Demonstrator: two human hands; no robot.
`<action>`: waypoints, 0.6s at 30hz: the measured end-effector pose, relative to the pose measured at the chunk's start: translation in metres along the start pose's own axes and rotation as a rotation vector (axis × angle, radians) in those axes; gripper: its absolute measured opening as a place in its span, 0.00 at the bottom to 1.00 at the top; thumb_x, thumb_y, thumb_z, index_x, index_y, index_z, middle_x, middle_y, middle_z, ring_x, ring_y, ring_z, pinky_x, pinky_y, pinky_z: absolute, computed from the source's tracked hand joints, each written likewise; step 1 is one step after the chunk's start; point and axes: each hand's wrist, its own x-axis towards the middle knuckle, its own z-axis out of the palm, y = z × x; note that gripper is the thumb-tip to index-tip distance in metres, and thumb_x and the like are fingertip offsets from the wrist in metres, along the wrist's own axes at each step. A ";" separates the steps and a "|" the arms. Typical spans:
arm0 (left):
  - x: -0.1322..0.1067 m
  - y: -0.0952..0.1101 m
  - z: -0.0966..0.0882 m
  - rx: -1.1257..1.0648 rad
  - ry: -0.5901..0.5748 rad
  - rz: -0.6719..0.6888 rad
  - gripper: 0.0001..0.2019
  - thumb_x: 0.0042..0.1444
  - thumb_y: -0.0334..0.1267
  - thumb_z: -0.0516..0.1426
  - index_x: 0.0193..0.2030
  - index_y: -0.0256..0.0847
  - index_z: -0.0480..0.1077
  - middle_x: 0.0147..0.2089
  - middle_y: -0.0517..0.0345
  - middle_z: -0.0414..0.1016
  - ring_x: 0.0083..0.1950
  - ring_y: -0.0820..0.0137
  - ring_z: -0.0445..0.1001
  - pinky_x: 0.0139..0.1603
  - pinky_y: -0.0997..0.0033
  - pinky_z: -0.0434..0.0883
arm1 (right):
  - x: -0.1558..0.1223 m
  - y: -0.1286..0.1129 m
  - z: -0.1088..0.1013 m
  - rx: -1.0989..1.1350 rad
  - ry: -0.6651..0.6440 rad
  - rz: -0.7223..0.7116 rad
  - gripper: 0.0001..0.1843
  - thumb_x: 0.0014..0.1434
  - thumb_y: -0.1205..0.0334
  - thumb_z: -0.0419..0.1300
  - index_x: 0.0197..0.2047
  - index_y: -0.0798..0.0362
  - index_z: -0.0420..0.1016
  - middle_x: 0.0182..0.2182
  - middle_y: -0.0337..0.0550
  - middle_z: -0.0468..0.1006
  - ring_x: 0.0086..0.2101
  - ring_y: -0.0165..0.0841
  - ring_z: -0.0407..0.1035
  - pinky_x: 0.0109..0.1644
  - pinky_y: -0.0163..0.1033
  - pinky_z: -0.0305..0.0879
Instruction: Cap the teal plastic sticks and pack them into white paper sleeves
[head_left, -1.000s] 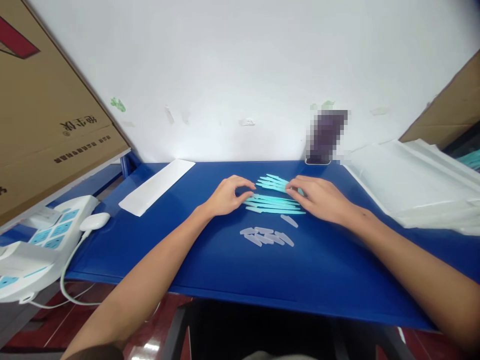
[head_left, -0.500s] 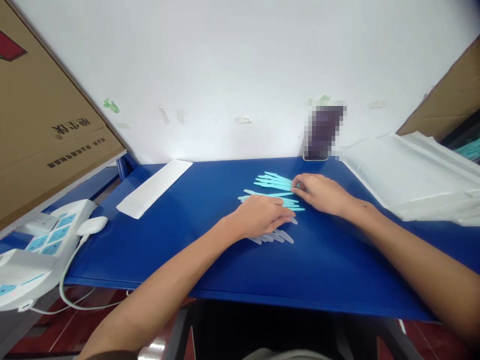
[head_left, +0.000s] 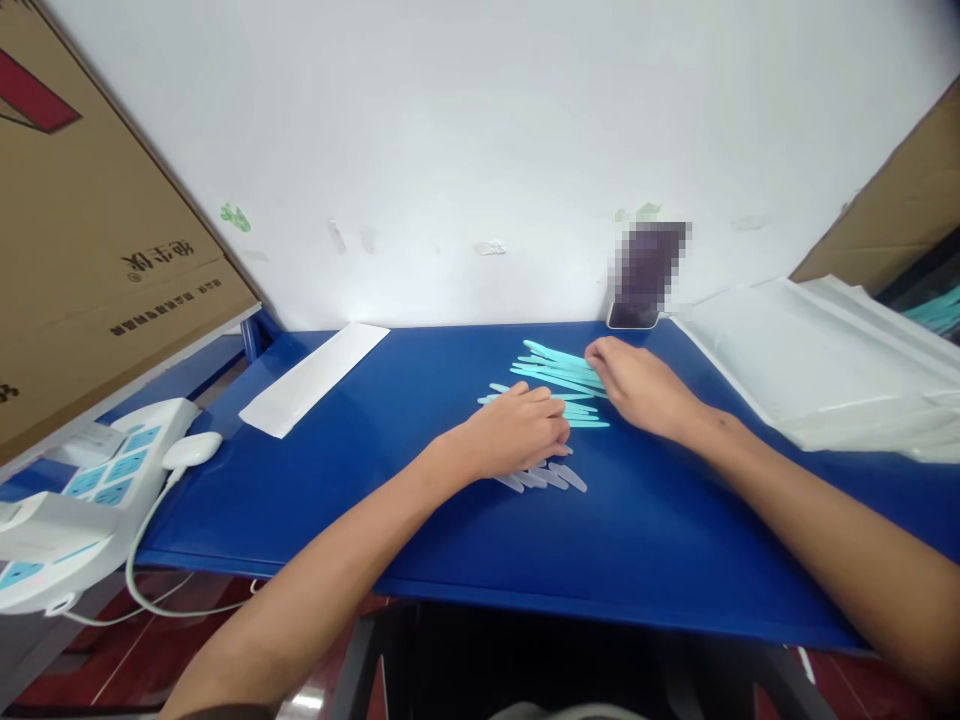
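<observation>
Thin turquoise plastic sticks (head_left: pixel 551 370) lie in a loose bundle on the blue table (head_left: pixel 360 470). My right hand (head_left: pixel 637 385) is closed at the right end of this bundle, its thumb and fingers pinching a turquoise stick. Just nearer lies a second group of turquoise sticks (head_left: pixel 589 412), partly hidden by my left hand (head_left: pixel 517 430). That hand has its fingers curled, and a small translucent tip shows at its fingertips. Below it, several translucent white blade-shaped pieces (head_left: pixel 551 477) lie side by side, their far ends covered by the hand.
A white strip (head_left: pixel 315 380) lies on the table at the left. Beyond it stand a power strip (head_left: pixel 112 490) with a plugged-in white cable and a large carton (head_left: pixel 97 230). A phone (head_left: pixel 634 314) leans on the wall; white plastic bags (head_left: pixel 795 370) lie at the right.
My left fingers have curled inward, drawing the translucent piece slightly left. My right hand has shifted slightly right, and the far turquoise sticks lie a little differently. The view has tilted slightly.
</observation>
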 end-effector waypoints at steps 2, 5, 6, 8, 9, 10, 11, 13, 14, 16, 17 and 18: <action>-0.001 -0.001 0.000 0.046 0.044 0.005 0.13 0.70 0.40 0.54 0.37 0.36 0.75 0.37 0.52 0.75 0.43 0.63 0.69 0.43 0.63 0.59 | -0.001 0.000 -0.001 0.085 0.000 0.042 0.15 0.72 0.55 0.39 0.44 0.50 0.64 0.31 0.45 0.74 0.28 0.39 0.66 0.33 0.42 0.55; -0.004 -0.009 0.003 -0.091 0.157 -0.069 0.12 0.69 0.38 0.54 0.36 0.37 0.74 0.32 0.57 0.74 0.37 0.68 0.68 0.41 0.65 0.59 | -0.002 0.001 -0.001 0.137 0.022 0.052 0.16 0.72 0.53 0.39 0.46 0.49 0.63 0.29 0.43 0.73 0.28 0.39 0.65 0.33 0.42 0.56; -0.007 -0.013 0.005 -0.175 0.228 -0.136 0.11 0.69 0.38 0.54 0.37 0.38 0.74 0.30 0.60 0.73 0.34 0.70 0.67 0.41 0.66 0.59 | -0.003 0.001 -0.001 0.148 0.032 0.041 0.16 0.72 0.52 0.39 0.45 0.49 0.63 0.29 0.43 0.73 0.28 0.39 0.66 0.33 0.42 0.56; -0.014 -0.024 0.009 -0.347 0.428 -0.337 0.10 0.67 0.41 0.56 0.37 0.40 0.74 0.24 0.65 0.68 0.28 0.74 0.63 0.38 0.69 0.60 | -0.004 0.001 0.000 0.167 0.035 0.015 0.16 0.73 0.51 0.39 0.46 0.49 0.64 0.30 0.43 0.74 0.29 0.39 0.67 0.34 0.41 0.57; -0.018 -0.030 0.012 -0.428 0.541 -0.458 0.11 0.66 0.43 0.56 0.36 0.40 0.74 0.22 0.66 0.65 0.25 0.75 0.61 0.36 0.70 0.60 | -0.004 0.000 -0.001 0.175 0.030 -0.003 0.17 0.73 0.51 0.40 0.47 0.49 0.64 0.31 0.44 0.74 0.30 0.39 0.68 0.35 0.41 0.57; -0.022 -0.036 0.014 -0.511 0.648 -0.576 0.12 0.65 0.45 0.57 0.35 0.40 0.74 0.21 0.67 0.63 0.24 0.76 0.59 0.33 0.71 0.60 | -0.005 -0.001 -0.001 0.182 0.022 -0.024 0.17 0.73 0.50 0.40 0.48 0.49 0.65 0.32 0.44 0.75 0.31 0.39 0.69 0.35 0.41 0.58; -0.025 -0.042 0.017 -0.597 0.740 -0.679 0.13 0.65 0.47 0.58 0.35 0.39 0.73 0.21 0.67 0.62 0.23 0.76 0.59 0.30 0.72 0.59 | -0.005 -0.003 -0.001 0.187 0.010 -0.046 0.18 0.73 0.49 0.41 0.49 0.49 0.65 0.34 0.44 0.76 0.32 0.39 0.70 0.36 0.41 0.59; -0.029 -0.051 0.021 -0.769 0.859 -0.824 0.14 0.63 0.48 0.59 0.34 0.38 0.73 0.22 0.65 0.65 0.23 0.76 0.61 0.27 0.73 0.59 | -0.007 -0.008 -0.002 0.192 -0.024 -0.086 0.18 0.73 0.49 0.41 0.50 0.49 0.66 0.36 0.45 0.77 0.33 0.39 0.70 0.37 0.41 0.59; -0.030 -0.054 0.022 -0.845 0.889 -0.867 0.15 0.62 0.48 0.59 0.34 0.38 0.72 0.23 0.63 0.67 0.23 0.76 0.62 0.26 0.74 0.60 | -0.007 -0.010 -0.002 0.190 -0.040 -0.102 0.19 0.73 0.49 0.41 0.50 0.50 0.66 0.36 0.45 0.78 0.33 0.38 0.70 0.37 0.41 0.60; -0.029 -0.057 0.024 -0.972 0.913 -0.912 0.15 0.61 0.48 0.60 0.33 0.37 0.72 0.23 0.62 0.69 0.23 0.76 0.64 0.25 0.75 0.60 | -0.008 -0.016 -0.003 0.188 -0.065 -0.113 0.19 0.73 0.50 0.41 0.51 0.50 0.67 0.34 0.44 0.77 0.31 0.37 0.69 0.36 0.41 0.60; -0.028 -0.058 0.024 -1.023 0.912 -0.923 0.15 0.60 0.49 0.60 0.32 0.37 0.71 0.22 0.62 0.70 0.22 0.77 0.63 0.24 0.75 0.59 | -0.009 -0.019 -0.003 0.193 -0.073 -0.111 0.19 0.73 0.50 0.41 0.51 0.50 0.67 0.32 0.43 0.76 0.30 0.37 0.68 0.35 0.40 0.59; -0.027 -0.058 0.024 -1.068 0.906 -0.930 0.15 0.60 0.49 0.60 0.33 0.37 0.71 0.21 0.62 0.70 0.21 0.77 0.62 0.23 0.76 0.58 | -0.009 -0.022 -0.003 0.204 -0.076 -0.104 0.19 0.73 0.50 0.41 0.50 0.50 0.67 0.30 0.42 0.76 0.29 0.36 0.67 0.35 0.40 0.59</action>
